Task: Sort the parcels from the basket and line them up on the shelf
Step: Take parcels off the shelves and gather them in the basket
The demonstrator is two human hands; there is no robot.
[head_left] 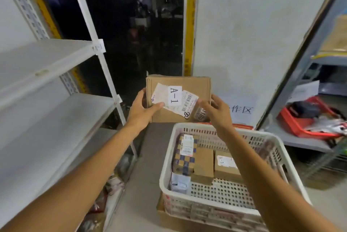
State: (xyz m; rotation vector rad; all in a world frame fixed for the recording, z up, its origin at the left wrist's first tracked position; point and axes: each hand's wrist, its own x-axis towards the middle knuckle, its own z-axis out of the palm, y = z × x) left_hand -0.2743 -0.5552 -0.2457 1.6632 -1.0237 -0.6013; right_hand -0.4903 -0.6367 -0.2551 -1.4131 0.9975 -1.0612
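Observation:
A flat brown cardboard parcel [195, 87] with an "A-1" label and a barcode slip is held up in the air above the far rim of the white slotted basket [221, 211]. My left hand [140, 109] grips its left edge, thumb across the label. My right hand [216, 109] holds its right edge with fingers curled. Inside the basket lie a checkered parcel [184, 160], a plain brown box [203, 164], a small box with a white label [226, 166] and a pale packet [179, 183]. The white metal shelf [43, 58] tagged "A-1" stands to the left.
The basket rests on a flattened cardboard piece [169, 218] on the grey floor. A red tray [300, 124] with tools sits on a low grey rack at the right. A white wall panel [253, 34] stands behind. Packets lie under the left shelf [112, 184].

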